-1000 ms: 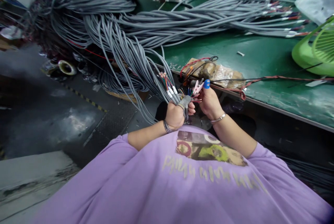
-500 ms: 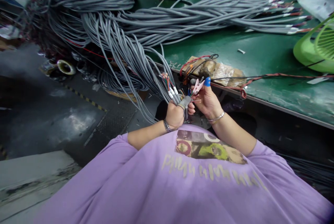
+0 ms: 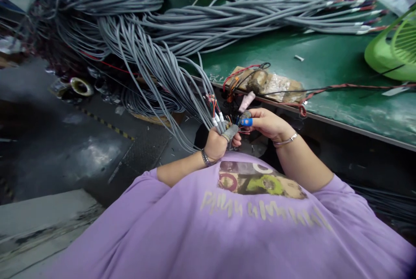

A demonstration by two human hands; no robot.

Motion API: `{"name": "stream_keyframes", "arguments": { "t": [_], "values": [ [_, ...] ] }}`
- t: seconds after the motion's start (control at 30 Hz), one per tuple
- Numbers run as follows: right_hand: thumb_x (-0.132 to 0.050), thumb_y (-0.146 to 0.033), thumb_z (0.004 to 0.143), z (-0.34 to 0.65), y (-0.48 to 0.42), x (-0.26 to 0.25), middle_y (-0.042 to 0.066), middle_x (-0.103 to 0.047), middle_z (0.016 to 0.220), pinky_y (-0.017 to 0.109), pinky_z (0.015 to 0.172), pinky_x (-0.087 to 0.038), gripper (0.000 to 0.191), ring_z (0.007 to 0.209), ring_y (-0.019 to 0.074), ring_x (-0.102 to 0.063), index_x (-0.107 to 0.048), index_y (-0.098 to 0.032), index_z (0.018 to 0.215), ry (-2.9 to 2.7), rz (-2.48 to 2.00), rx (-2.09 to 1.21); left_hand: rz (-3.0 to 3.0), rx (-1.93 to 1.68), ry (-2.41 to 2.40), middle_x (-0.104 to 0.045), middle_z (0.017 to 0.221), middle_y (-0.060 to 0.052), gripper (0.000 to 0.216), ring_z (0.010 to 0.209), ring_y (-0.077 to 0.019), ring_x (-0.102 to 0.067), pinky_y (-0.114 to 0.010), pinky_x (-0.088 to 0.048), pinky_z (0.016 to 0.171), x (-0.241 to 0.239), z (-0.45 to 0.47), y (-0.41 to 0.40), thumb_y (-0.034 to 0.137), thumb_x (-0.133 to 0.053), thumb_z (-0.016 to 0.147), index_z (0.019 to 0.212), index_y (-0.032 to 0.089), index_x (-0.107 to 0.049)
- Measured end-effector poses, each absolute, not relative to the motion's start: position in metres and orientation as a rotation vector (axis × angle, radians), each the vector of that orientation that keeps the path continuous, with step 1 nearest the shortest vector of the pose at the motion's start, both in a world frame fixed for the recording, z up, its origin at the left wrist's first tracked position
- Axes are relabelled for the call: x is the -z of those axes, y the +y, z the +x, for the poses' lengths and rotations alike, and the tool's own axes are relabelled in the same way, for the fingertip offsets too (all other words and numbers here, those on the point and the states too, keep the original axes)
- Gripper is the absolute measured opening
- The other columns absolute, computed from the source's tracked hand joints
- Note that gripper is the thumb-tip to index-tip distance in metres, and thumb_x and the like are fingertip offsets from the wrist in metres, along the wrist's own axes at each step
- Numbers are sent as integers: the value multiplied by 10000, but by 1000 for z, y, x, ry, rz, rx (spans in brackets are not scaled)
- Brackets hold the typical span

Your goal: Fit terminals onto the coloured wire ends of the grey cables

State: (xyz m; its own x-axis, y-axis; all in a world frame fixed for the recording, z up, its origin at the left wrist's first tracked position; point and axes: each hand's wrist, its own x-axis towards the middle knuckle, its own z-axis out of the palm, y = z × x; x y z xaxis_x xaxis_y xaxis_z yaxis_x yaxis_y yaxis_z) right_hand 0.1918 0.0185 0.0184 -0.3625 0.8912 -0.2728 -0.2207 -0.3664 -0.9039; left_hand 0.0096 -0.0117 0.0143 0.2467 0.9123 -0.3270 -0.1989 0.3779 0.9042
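My left hand (image 3: 217,142) is closed around a bunch of grey cables (image 3: 221,127), its thumb in a grey covering. White sleeves and bare coloured wire ends (image 3: 212,102) stick up above that fist. Other thin coloured wires (image 3: 236,122) fan out from a cable end on the fist's right side. My right hand (image 3: 268,124), with a blue band on the thumb and a grey covering on a finger, pinches at these wires. Its fingertips partly hide them. Just above the right fingertips is a pink clip (image 3: 247,102) by the table edge.
Long bundles of grey cable (image 3: 227,23) lie across the green table (image 3: 341,62) and hang over its front edge. A taped block (image 3: 269,85) with red and black leads sits at the edge. To the right stands a green fan (image 3: 390,53). Coiled cable (image 3: 149,101) lies below.
My right hand has turned and its thumb has come down from upright beside the pink clip to pinch at the wires. The left hand keeps its hold on the cables.
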Motion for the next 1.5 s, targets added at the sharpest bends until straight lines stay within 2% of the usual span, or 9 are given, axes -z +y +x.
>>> {"name": "stream_keyframes", "arguments": {
  "t": [0.27, 0.4, 0.53, 0.6, 0.73, 0.93, 1.13, 1.33, 1.5],
  "values": [
    [-899, -393, 571, 178, 12, -25, -1, -633, 569, 234, 531, -401, 324, 518, 88, -507, -705, -144, 644, -1110, -1043, -1767, 998, -676, 964, -686, 609, -68, 430, 494, -152, -661, -239, -530, 489, -15, 6, -10, 508, -833, 659, 680, 121, -647],
    [-910, -491, 569, 182, 11, -23, 2, -655, 613, 225, 554, -452, 398, 547, 87, -537, -717, -159, 675, -1098, -1080, -1711, 947, -656, 982, -668, 579, -62, 434, 458, -152, -639, -247, -523, 461, -19, 6, -9, 501, -842, 641, 667, 120, -636],
    [-869, -675, 516, 192, 5, -14, 38, -682, 679, 268, 557, -533, 578, 581, 128, -611, -703, -165, 733, -920, -1103, -1765, 803, -818, 1032, -665, 579, -29, 443, 448, -131, -620, -237, -518, 457, -23, 8, -8, 514, -845, 619, 688, 137, -623],
    [-894, -649, 494, 192, -3, -10, 30, -668, 669, 284, 541, -546, 592, 562, 129, -606, -688, -159, 754, -917, -1104, -1822, 768, -868, 1036, -658, 571, -15, 447, 446, -122, -615, -226, -514, 460, -23, 10, -7, 513, -853, 606, 698, 142, -621],
    [-906, -474, 616, 179, -16, -5, -17, -618, 616, 208, 489, -439, 414, 528, 79, -525, -664, -170, 762, -928, -1048, -1678, 740, -904, 1021, -651, 556, -7, 473, 457, -128, -628, -229, -529, 489, -21, 14, -6, 525, -864, 585, 696, 144, -606],
    [-933, -384, 552, 168, -6, -4, -23, -618, 617, 227, 496, -407, 360, 520, 78, -483, -683, -171, 699, -928, -1106, -1527, 747, -880, 1036, -679, 599, -27, 497, 492, -144, -652, -252, -547, 518, -23, 12, -3, 544, -860, 581, 724, 135, -616],
    [-907, -352, 541, 165, 10, -8, -41, -576, 562, 222, 469, -356, 337, 475, 68, -448, -647, -168, 649, -911, -1077, -1539, 804, -811, 1033, -692, 619, -49, 480, 511, -157, -664, -263, -547, 518, -18, 7, -2, 549, -848, 601, 694, 134, -626],
    [-890, -392, 593, 162, 12, -13, -54, -496, 474, 228, 460, -291, 380, 438, 64, -383, -586, -169, 638, -865, -999, -1690, 713, -935, 1042, -672, 587, -20, 457, 468, -134, -634, -244, -528, 492, -20, 11, -3, 515, -848, 591, 712, 138, -619],
    [-913, -421, 585, 162, 7, -11, -37, -552, 542, 230, 471, -302, 419, 466, 69, -409, -584, -172, 654, -857, -926, -1742, 607, -1021, 1034, -641, 544, 7, 436, 432, -129, -612, -238, -510, 461, -23, 14, 1, 467, -850, 566, 731, 139, -615]
  ]
}}
